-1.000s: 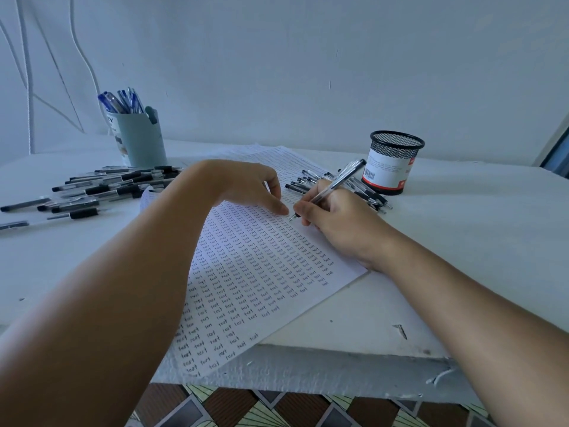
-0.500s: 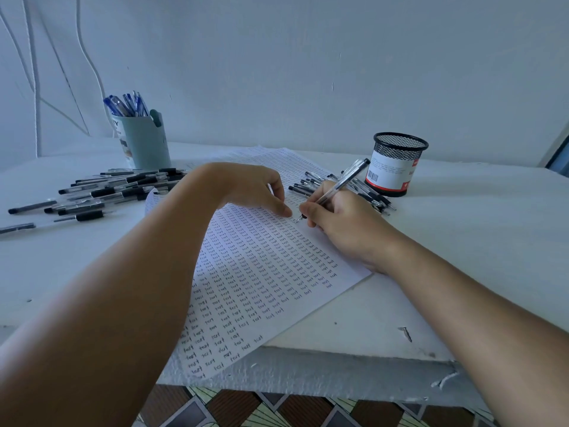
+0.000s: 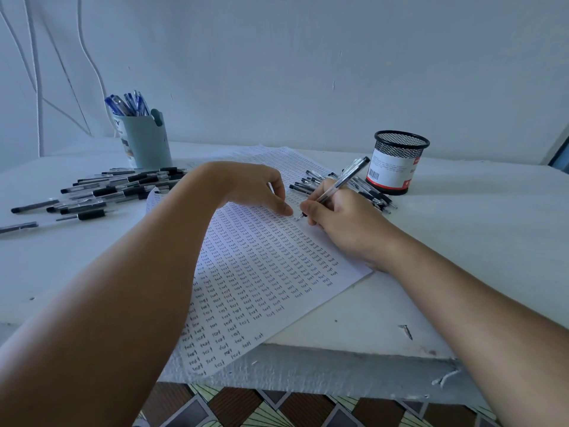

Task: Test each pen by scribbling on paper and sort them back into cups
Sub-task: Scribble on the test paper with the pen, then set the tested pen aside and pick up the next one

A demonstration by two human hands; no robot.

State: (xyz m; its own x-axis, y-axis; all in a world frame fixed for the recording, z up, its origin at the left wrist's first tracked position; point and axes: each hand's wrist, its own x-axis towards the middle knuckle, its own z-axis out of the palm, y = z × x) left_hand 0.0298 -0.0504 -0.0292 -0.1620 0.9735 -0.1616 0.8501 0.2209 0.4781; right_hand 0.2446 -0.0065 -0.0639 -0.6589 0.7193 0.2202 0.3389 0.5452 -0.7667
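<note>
1. Paper [image 3: 261, 272]: thin white sheet, flat on the table [image 3: 462, 241], near corner hanging over the front edge. Covered in rows of small handwritten "test". Long axis runs 7 to 1 o'clock.
2. Left hand [image 3: 255, 189]: holds nothing, fingers curled loosely downward, fingertips on the sheet, apparently pinning it. Sits just beside the pen tip, at its 9 o'clock.
3. Right hand [image 3: 341, 220]: writing grip on the pen [image 3: 338, 184], heel resting on the paper's right edge. Pen is a clear plastic barrel with a dark cap end; tip looks to be touching the paper at the end of a row, barrel leaning away toward 1 o'clock.
4. Key relation: mesh cup [image 3: 398, 163] lies at 1 o'clock from the right hand, roughly in line with the pen's axis. Right hand is clearly the nearer one, so a drop there is a short reach forward.
5. Loose pens [image 3: 314, 183] lie fanned between the right hand and the mesh cup. A bigger pile of black pens [image 3: 123, 188] lies at 10 o'clock, far from the right hand.
6. Mesh cup: black wire mesh, round, white label, open top; contents not visible.
7. Grey cup [image 3: 147, 140]: smooth plastic, far left, holds blue pens [image 3: 127, 103] upright.
</note>
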